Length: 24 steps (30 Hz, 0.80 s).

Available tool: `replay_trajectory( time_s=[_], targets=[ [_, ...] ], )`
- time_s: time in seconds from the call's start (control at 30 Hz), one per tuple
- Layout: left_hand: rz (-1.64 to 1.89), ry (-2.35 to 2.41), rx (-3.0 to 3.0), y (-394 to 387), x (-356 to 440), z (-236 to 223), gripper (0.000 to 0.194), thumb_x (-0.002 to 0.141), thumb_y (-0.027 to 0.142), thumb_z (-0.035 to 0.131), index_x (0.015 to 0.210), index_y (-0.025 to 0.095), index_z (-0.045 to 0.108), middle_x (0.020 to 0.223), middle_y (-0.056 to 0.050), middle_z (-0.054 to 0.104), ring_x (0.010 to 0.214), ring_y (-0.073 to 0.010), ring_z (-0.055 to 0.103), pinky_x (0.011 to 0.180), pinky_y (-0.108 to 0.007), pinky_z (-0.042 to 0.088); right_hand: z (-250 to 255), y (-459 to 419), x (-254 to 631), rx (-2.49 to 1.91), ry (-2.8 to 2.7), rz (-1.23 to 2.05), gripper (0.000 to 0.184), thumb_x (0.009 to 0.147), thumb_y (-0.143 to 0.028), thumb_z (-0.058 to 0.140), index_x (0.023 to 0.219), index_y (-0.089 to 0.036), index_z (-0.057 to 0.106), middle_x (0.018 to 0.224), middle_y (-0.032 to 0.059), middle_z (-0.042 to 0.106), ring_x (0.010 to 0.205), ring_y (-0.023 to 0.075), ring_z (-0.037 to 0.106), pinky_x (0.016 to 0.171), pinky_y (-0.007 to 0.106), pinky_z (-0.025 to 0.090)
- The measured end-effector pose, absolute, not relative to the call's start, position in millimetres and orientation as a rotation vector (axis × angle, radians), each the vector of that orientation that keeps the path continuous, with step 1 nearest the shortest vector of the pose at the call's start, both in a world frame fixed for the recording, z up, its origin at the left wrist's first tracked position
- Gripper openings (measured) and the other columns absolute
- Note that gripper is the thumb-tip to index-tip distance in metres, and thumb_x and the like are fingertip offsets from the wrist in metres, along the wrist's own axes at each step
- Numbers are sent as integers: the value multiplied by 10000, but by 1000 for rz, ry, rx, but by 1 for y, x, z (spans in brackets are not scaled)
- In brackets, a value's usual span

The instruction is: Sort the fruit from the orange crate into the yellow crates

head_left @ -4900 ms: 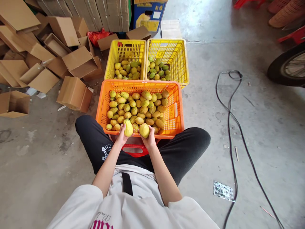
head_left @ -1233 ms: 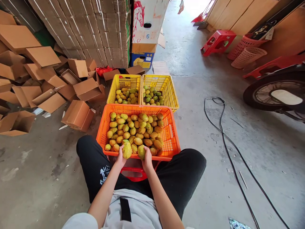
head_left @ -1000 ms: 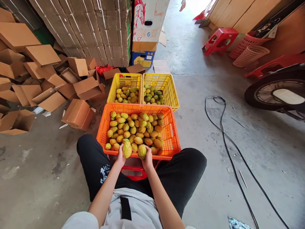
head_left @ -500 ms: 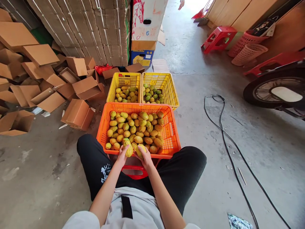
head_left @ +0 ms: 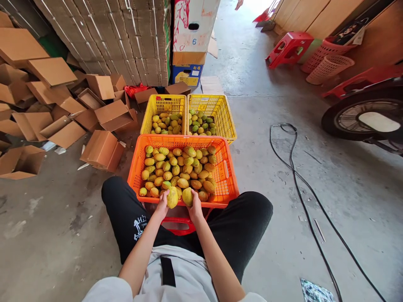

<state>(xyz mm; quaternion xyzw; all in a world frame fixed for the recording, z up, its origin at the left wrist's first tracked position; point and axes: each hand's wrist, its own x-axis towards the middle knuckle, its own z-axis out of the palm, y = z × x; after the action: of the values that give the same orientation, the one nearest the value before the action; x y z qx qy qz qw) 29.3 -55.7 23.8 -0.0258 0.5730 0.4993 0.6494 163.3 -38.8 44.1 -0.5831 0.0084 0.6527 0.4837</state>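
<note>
My left hand (head_left: 163,205) is closed around a yellow-green oval fruit (head_left: 172,198) that looks like a small melon. A second yellow oval fruit (head_left: 187,196) sits in the fingers of my right hand (head_left: 196,206), a short gap away from the first. Both hands are over the near rim of an orange plastic crate (head_left: 232,180) in front of my knees. Inside it lie many similar fruits (head_left: 181,172), green to orange-yellow, heaped mostly toward the left and middle. My palms and some fingers are hidden behind the wrists and the held fruits.
Two yellow crates (head_left: 145,113) (head_left: 231,119) with more fruit stand just beyond the orange one. Cardboard boxes (head_left: 103,147) are piled at left. A black cable (head_left: 294,167) lies on the floor at right, near a motorcycle wheel (head_left: 362,117). Part of another person's hand (head_left: 239,4) shows far back.
Both fruits have been turned in my hands, and the right one has moved slightly up, with the gap between them more visible. The crates have not moved.
</note>
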Motion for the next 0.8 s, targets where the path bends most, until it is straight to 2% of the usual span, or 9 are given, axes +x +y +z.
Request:
replay_trajectory(
  time_s=[0.13,0.3,0.43,0.6,0.7,0.8],
  targets=[
    [1156,1255,-53,-54,30,26,260,861,373,712,1006,157,710,1040,-124,776,1103,-270,716,937,-335,568,45,-38,166,-1373,78,1680,265,794,-485,656,877,-235,629,725,19,726,696,226,726,556,308,590],
    [1213,1228,-100,-50,27,25,346,868,388,718,1100,131,710,1065,-129,775,1075,-260,725,909,-338,587,44,-38,168,-1358,124,1677,326,837,-506,614,948,-201,637,747,63,746,656,243,739,495,308,566],
    [1193,1219,-163,-48,26,25,342,920,386,642,1141,131,699,1083,-125,775,1084,-245,725,905,-319,591,45,-37,168,-1371,157,1674,338,876,-502,551,942,-184,643,720,85,749,635,249,740,450,293,534],
    [1134,1199,-152,-48,24,27,412,958,487,549,1070,119,695,917,-114,774,948,-244,755,845,-316,608,51,-38,168,-1336,93,1747,381,822,-568,656,909,-198,644,756,85,745,713,271,757,492,307,568],
    [1130,1196,-96,-50,24,26,405,893,504,662,1071,141,687,886,-101,766,890,-245,757,804,-312,613,58,-41,166,-1305,24,1820,405,758,-558,749,917,-196,662,777,79,739,744,270,753,506,302,580],
    [1159,1223,-36,-51,25,27,331,797,340,803,1054,179,671,922,-80,763,909,-242,752,827,-306,607,63,-44,164,-1267,-82,1850,408,697,-458,821,979,-202,672,831,52,747,721,235,737,523,293,588]
  ],
)
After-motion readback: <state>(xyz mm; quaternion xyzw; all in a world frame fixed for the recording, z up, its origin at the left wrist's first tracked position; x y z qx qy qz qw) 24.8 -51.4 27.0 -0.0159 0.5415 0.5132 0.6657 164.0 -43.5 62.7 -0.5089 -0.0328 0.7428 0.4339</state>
